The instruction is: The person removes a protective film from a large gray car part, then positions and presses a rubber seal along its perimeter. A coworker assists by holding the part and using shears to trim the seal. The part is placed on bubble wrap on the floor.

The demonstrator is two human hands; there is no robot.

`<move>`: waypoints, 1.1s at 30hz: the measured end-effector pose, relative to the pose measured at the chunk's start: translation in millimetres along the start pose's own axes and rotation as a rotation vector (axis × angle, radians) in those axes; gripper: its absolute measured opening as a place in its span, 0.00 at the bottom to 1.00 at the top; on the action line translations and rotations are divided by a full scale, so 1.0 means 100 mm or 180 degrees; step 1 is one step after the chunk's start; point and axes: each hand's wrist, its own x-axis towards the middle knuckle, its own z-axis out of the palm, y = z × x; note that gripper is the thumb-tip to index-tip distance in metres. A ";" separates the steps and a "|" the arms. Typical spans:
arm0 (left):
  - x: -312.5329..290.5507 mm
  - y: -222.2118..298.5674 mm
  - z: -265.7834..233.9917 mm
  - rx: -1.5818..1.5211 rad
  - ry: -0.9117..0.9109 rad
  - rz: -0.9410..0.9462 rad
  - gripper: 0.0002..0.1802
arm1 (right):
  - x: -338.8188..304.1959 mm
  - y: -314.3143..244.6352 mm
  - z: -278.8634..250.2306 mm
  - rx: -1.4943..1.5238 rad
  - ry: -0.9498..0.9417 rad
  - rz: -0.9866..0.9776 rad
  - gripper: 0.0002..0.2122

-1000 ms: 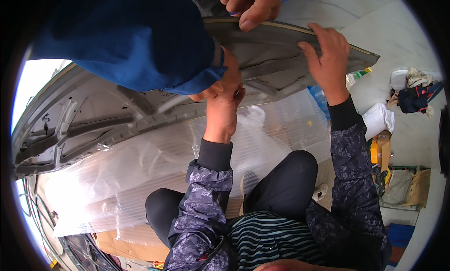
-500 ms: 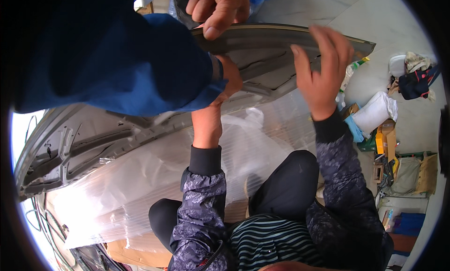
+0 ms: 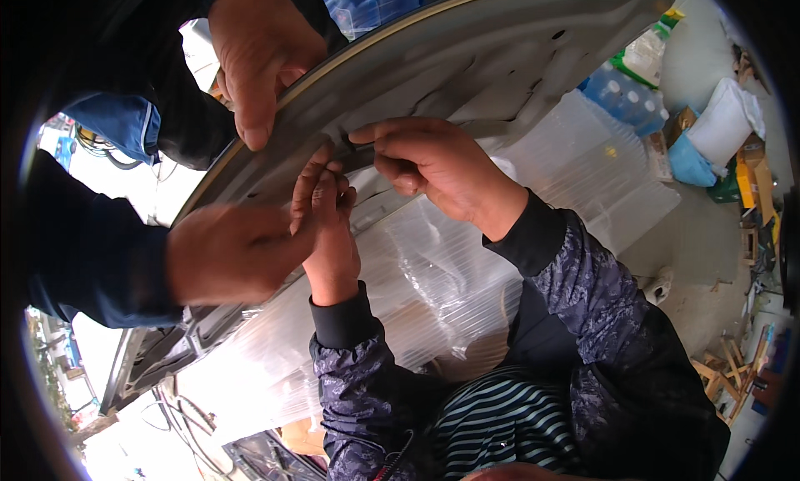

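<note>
A grey car hood slants across the upper view with its ribbed underside toward me. My left hand is raised against it, the fingers bunched together; whatever they may hold is hidden. A co-worker's hand, smeared by motion, overlaps my left hand from the left. My right hand is close to the hood's inner rib, index finger stretched toward my left fingers and the others loosely bent, with nothing visible in them. Another hand of the co-worker grips the hood's far edge.
Clear ribbed plastic sheeting lies beneath the hood, in front of my knees. To the right are a pack of bottles, a white sack and yellow boxes. Black cables trail at the lower left.
The hood appears nearer and more steeply slanted. My right hand has come left from its far edge, its spread fingers now bent. The co-worker's sleeve has moved left, uncovering my left hand's fingers.
</note>
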 end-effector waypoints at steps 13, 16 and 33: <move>-0.01 0.13 0.10 0.0335 0.0175 -0.0181 0.18 | 0.14 0.14 -0.06 0.0004 0.0139 -0.0068 0.14; -0.04 0.13 0.13 0.0280 0.0140 -0.0129 0.19 | 0.11 0.13 -0.04 0.0134 0.0120 -0.0037 0.15; -0.03 0.14 0.10 -0.0201 -0.0099 -0.0201 0.24 | 0.11 0.12 0.12 -0.0254 0.0102 -0.0188 0.17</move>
